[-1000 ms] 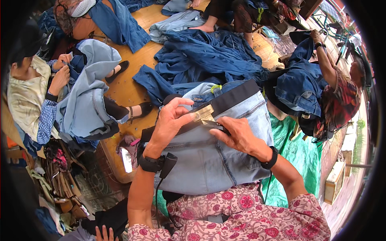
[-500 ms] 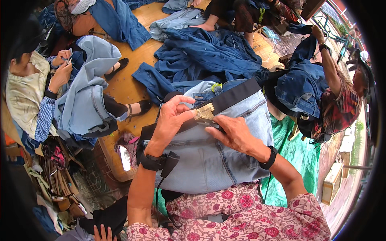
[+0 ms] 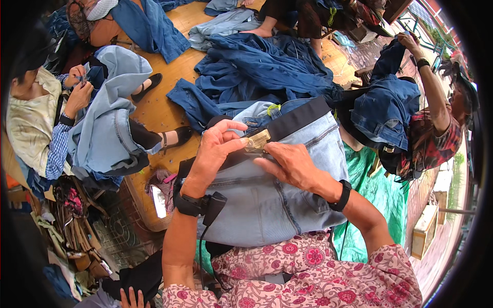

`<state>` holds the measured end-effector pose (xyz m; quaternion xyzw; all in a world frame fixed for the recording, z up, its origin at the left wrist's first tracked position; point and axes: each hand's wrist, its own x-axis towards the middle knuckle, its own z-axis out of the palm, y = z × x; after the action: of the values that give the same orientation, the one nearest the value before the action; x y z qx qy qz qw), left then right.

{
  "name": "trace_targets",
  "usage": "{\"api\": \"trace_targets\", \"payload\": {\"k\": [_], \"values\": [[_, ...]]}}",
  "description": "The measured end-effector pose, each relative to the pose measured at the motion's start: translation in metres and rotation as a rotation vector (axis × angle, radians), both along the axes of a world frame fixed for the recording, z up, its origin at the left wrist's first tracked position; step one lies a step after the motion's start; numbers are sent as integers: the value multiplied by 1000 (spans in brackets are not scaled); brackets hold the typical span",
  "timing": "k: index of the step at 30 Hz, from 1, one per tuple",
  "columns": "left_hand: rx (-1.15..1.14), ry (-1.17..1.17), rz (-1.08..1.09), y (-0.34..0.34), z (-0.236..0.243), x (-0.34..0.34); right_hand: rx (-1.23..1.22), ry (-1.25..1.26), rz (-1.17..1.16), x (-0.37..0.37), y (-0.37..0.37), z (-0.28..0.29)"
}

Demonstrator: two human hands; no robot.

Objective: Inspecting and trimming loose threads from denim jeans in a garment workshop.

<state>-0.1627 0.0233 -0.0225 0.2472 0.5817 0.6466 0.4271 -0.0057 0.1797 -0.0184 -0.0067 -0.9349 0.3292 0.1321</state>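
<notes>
Light-blue jeans (image 3: 257, 210) with a dark waistband (image 3: 300, 113) lie across my lap, a cream label (image 3: 258, 137) on the band. My left hand (image 3: 218, 146) pinches the band at the label's left end, thumb on the label. My right hand (image 3: 285, 167) is closed just below the label, around a small dark pointed tool (image 3: 263, 154) that is mostly hidden by the fingers. Both wrists wear black straps.
Dark denim piles (image 3: 262, 66) cover a wooden platform (image 3: 144, 200) ahead. A co-worker (image 3: 38, 123) at left handles pale jeans; another (image 3: 436, 128) at right lifts dark denim. Further people sit at the back. Green tarp (image 3: 380, 200) lies right, cardboard scraps (image 3: 82, 241) lower left, crates (image 3: 426, 231) far right.
My right hand has moved a little left and down along the label, hiding more of the tool. My left hand shifts slightly left. The co-worker at right has raised the denim higher.
</notes>
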Motion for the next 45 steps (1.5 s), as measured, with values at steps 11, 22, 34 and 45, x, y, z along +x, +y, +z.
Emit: {"api": "trace_targets", "payload": {"k": [11, 22, 34, 45], "values": [[40, -53, -51, 0, -4, -7, -15, 57, 25, -5, 4, -5], [56, -74, -60, 1, -4, -7, 15, 65, 35, -6, 5, -5], [44, -95, -56, 0, -3, -8, -89, 105, -33, -4, 6, -7], [24, -128, -25, -5, 5, -3, -320, -68, -233, -1, 15, -2]]}}
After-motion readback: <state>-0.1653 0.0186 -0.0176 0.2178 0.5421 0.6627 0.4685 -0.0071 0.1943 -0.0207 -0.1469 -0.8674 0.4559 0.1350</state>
